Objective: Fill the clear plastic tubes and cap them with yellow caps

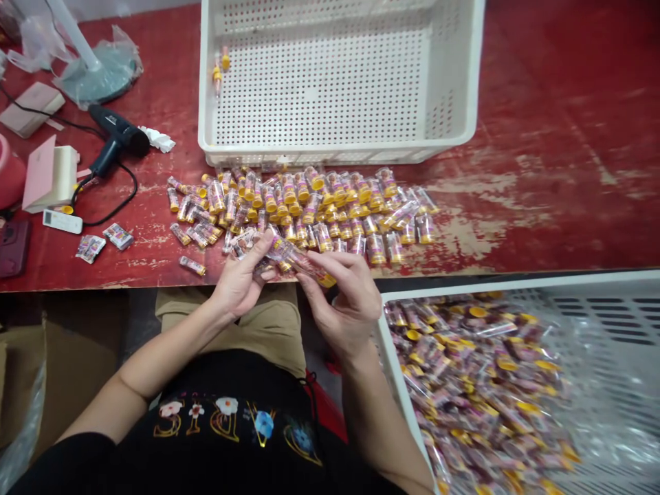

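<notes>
My left hand point(241, 278) and my right hand point(344, 294) meet at the near edge of the red table point(557, 172). Both are closed on a small clear-wrapped tube with a yellow cap and purple label point(304, 265). The left fingers pinch its far end, the right fingers grip the yellow-capped end. Just beyond my hands lies a heap of several such tubes point(304, 203).
An almost empty white perforated crate point(335, 75) stands behind the heap. A second white crate point(592, 309) at lower right is full of tubes in plastic. At left lie a black heat gun point(116, 141), loose labels point(117, 236), a small box and a lamp base.
</notes>
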{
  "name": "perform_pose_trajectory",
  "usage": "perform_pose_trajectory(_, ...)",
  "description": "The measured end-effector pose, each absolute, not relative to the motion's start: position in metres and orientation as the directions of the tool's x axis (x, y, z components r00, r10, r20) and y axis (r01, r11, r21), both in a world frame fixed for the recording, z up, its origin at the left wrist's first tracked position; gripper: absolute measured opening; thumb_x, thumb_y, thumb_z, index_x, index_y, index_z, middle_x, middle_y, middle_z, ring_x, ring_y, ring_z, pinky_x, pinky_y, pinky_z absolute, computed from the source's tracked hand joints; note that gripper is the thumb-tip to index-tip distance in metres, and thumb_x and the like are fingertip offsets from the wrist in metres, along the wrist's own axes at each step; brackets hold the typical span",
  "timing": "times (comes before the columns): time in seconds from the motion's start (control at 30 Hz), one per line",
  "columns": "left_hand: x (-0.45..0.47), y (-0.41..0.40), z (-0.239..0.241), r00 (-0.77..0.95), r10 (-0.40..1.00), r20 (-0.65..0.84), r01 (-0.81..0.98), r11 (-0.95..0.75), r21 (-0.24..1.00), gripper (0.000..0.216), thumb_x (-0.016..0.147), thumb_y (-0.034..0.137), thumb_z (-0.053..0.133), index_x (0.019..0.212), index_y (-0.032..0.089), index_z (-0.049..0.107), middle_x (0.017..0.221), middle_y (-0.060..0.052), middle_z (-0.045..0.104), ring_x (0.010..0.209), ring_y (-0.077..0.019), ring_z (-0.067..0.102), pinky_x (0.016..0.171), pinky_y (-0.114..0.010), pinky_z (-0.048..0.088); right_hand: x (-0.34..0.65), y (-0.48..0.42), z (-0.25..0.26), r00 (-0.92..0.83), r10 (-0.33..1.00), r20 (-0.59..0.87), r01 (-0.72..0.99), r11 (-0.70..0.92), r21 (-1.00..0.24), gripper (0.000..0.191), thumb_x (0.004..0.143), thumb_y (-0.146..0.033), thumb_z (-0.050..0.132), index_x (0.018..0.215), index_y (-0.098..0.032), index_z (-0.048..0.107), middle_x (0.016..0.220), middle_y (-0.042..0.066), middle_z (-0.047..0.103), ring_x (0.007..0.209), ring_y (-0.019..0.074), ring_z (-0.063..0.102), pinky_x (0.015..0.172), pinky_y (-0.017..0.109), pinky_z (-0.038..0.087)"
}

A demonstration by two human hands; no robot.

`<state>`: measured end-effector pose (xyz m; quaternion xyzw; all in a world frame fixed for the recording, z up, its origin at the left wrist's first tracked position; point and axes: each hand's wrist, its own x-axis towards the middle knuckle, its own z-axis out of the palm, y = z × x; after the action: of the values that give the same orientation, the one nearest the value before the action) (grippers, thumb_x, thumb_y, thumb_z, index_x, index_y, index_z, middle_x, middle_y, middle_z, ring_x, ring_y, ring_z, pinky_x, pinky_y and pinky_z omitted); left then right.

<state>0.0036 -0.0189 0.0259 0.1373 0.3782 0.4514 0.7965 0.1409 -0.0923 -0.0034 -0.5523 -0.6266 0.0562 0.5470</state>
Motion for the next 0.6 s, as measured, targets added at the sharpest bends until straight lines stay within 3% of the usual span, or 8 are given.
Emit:
perform_pose_trajectory(0.2,0.007,-0.022,0.026,0.294,0.833,-0.469,-0.536,0.55,0.64,0.048,0.054,0.033,0.096,0.079,0.015,0.06,0.069,0.003,0.061,0.054,-0.0037,0.053,0.043,-0.016,0.027,0.142,-0.098,-0.008,0.267,0.741,0.616,0.613,0.363,-0.702,0.046,0.084,-0.017,0.073,0.126,-0.034,0.07,0.1,0.006,0.068,0.092,0.0194,0.068,0.079,0.037,0.06)
perform_pose_trajectory(0.3,0.009,-0.023,0.03,0.31,0.849,-0.429,-0.5,0.529,0.685,0.051,0.051,0.035,0.097,0.081,0.015,0.061,0.068,0.003,0.062,0.054,-0.0056,0.055,0.042,-0.017,0.029,0.144,-0.099,-0.006,0.299,0.775,0.556,0.567,0.324,-0.757,0.047,0.089,-0.02,0.067,0.134,-0.033,0.064,0.108,0.008,0.066,0.103,0.0212,0.067,0.09,0.041,0.059)
perform_pose_trajectory(0.37,0.008,-0.026,0.038,0.299,0.863,-0.408,-0.467,0.505,0.726,0.046,0.052,0.03,0.097,0.081,0.016,0.063,0.067,0.003,0.064,0.052,-0.005,0.054,0.041,-0.016,0.029,0.144,-0.102,0.003,0.222,0.841,0.493,0.526,0.322,-0.787,0.049,0.096,-0.02,0.056,0.144,-0.031,0.056,0.122,0.01,0.064,0.117,0.0212,0.063,0.101,0.042,0.056)
perform_pose_trajectory(0.47,0.005,-0.026,0.045,0.249,0.903,-0.35,-0.425,0.426,0.798,0.028,0.063,0.023,0.092,0.078,0.019,0.068,0.07,0.005,0.067,0.051,-0.0032,0.053,0.04,-0.015,0.032,0.143,-0.103,0.014,0.051,0.909,0.414,0.433,0.354,-0.829,0.047,0.101,-0.023,0.047,0.148,-0.026,0.05,0.137,0.011,0.06,0.13,0.0191,0.057,0.113,0.039,0.049)
perform_pose_trajectory(0.53,0.008,-0.02,0.043,0.278,0.919,-0.28,-0.417,0.378,0.827,0.015,0.075,0.017,0.084,0.077,0.023,0.07,0.068,0.007,0.065,0.052,-0.004,0.055,0.043,-0.015,0.039,0.148,-0.095,0.011,0.023,0.92,0.392,0.381,0.354,-0.854,0.046,0.098,-0.029,0.057,0.144,-0.023,0.055,0.137,0.01,0.06,0.129,0.0177,0.057,0.113,0.033,0.049)
perform_pose_trajectory(0.6,0.014,-0.016,0.038,0.377,0.892,-0.25,-0.438,0.41,0.8,0.014,0.084,0.016,0.075,0.08,0.028,0.071,0.072,0.007,0.067,0.053,-0.0058,0.056,0.044,-0.015,0.043,0.156,-0.088,0.006,0.102,0.93,0.353,0.366,0.295,-0.883,0.047,0.093,-0.033,0.067,0.138,-0.023,0.06,0.132,0.008,0.062,0.122,0.0155,0.06,0.109,0.028,0.052)
